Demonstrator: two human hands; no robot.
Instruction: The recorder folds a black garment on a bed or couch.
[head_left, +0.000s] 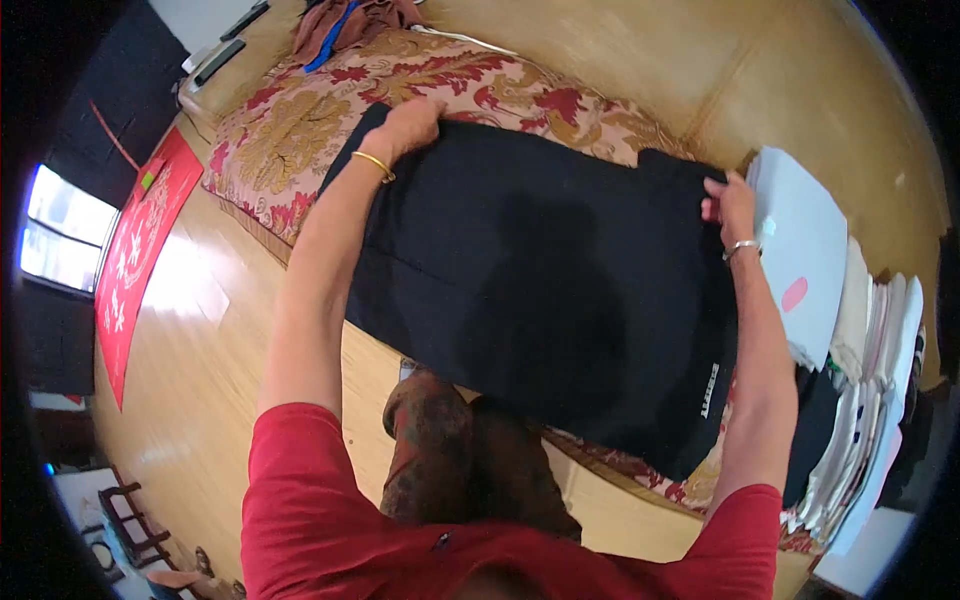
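A black fabric garment (465, 247) is spread across the cushion in front of me, its near edge hanging over my knees. My left hand (409, 131) grips its far left corner. Near the garment's far right corner is my right hand (727, 206), fingers bent at the cloth's edge; whether they pinch it is hard to tell. Small white lettering runs near the garment's right edge. Beneath it lies a cushion (277, 157) with a red and gold leaf pattern.
Folded light blue cloth (802, 240) and a stack of folded clothes (862, 435) are at the right. Brown and blue cloths (352, 26) lie at the cushion's far end. A red paper banner (142, 255) hangs at the left, near a window (64, 240).
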